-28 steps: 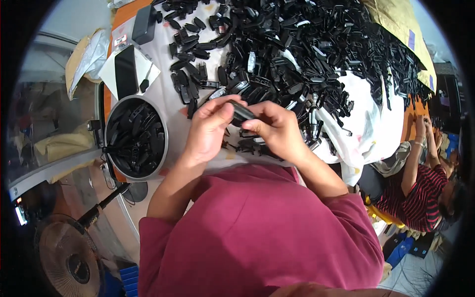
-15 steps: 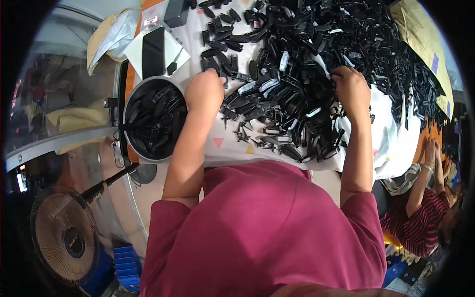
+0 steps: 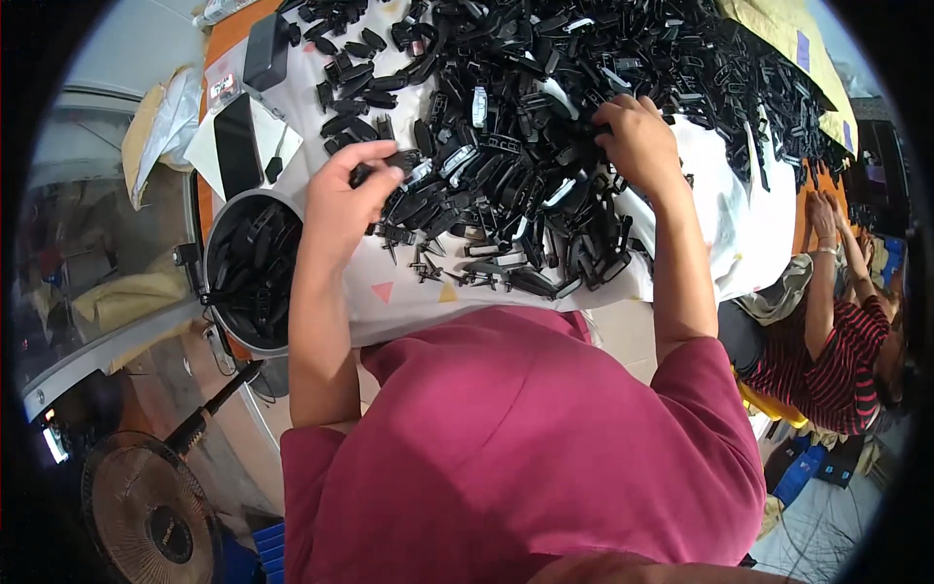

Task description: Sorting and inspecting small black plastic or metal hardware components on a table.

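A large heap of small black plastic parts [image 3: 506, 175], some with silvery or white faces, covers much of the white-clothed table. At the heap's left edge, my left hand [image 3: 336, 200] pinches a small black plastic part [image 3: 362, 175] between thumb and fingers. My right hand [image 3: 642, 146] reaches into the right-middle of the heap with its fingers curled down. Whatever lies under those fingertips is hidden. A round dark bucket [image 3: 216, 316] holding more black parts stands beside my left forearm.
Back left lie a phone [image 3: 236, 146] on white card and a dark box [image 3: 266, 51]. Yellowish paper [image 3: 778, 34] borders the heap at far right. A standing fan [image 3: 161, 516] is at lower left. Another person in a striped top [image 3: 817, 365] sits at right.
My view has shifted and turned slightly. My left hand has rolled so thumb and fingers show, with a black part between them. My right hand stays at the heap.
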{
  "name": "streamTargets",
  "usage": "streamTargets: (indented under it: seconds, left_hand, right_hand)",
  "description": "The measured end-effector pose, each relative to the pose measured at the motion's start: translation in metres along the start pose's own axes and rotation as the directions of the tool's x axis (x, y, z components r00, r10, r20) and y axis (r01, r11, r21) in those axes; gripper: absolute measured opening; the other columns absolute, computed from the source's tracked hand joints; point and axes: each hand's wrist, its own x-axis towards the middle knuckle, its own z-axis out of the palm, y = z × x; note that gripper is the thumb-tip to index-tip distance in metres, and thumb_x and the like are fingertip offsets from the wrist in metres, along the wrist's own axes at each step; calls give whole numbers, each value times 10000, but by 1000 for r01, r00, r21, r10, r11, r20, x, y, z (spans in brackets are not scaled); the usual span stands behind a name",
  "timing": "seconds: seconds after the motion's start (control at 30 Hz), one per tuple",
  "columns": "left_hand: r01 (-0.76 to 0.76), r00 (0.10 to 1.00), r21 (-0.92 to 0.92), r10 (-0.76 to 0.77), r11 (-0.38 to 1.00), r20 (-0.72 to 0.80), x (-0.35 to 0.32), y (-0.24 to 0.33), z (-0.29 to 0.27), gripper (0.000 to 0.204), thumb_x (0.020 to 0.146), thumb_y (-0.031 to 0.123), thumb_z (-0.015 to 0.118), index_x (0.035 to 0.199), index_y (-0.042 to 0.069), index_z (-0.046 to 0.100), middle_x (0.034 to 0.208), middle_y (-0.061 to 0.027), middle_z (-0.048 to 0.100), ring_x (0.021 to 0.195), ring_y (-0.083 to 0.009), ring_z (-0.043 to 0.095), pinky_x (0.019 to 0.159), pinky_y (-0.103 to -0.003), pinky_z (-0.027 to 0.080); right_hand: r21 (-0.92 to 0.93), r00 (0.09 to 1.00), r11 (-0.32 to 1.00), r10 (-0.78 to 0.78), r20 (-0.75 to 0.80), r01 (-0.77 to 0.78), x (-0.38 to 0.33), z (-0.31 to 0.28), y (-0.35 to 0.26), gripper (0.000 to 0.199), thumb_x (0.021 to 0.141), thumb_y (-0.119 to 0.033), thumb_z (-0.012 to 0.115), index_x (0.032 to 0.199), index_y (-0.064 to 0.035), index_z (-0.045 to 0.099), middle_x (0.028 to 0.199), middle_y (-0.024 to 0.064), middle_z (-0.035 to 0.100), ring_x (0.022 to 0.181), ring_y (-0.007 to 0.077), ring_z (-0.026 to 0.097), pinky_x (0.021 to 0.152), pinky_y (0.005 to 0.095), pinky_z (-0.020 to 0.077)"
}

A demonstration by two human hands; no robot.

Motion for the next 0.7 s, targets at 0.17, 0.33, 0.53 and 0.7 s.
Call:
streamTargets:
  seconds: [0.17,0.33,0.53,0.7]
  left_hand:
    - [-217,976,-105,217,970,-12,5,-8,21,322,678,-8,653,985,6,556,732,17,501,655,-62,469,604,-184,405]
    - [-325,940,90,332,941,-77,7,-6,34,302,696,75,685,971,18,573,747,0,527,686,-71,486,637,-217,418]
    - [-405,905,-249,424,880,26,2,12,49,269,769,160,636,1001,37,581,918,-23,573,611,-59,498,526,-191,427]
    - [-347,921,-339,386,874,54,-5,18,56,265,768,155,636,1002,42,583,896,-12,558,581,-38,478,484,-169,401]
  right_hand:
    - [-17,992,1000,-24,-121,22,-7,7,5,193,651,-106,627,836,-70,589,886,62,562,874,260,499,738,344,433]
    - [275,964,961,59,-261,15,-10,1,-1,158,737,-73,590,894,-56,580,833,53,573,767,181,528,679,290,434]
    - [918,986,398,149,-68,3,-13,-28,-61,197,849,-151,539,1013,-60,597,647,-55,486,491,4,396,414,137,297]
    - [993,994,-13,0,114,-114,-19,-38,-87,127,824,-134,571,887,-28,602,651,-31,532,454,10,378,380,141,249]
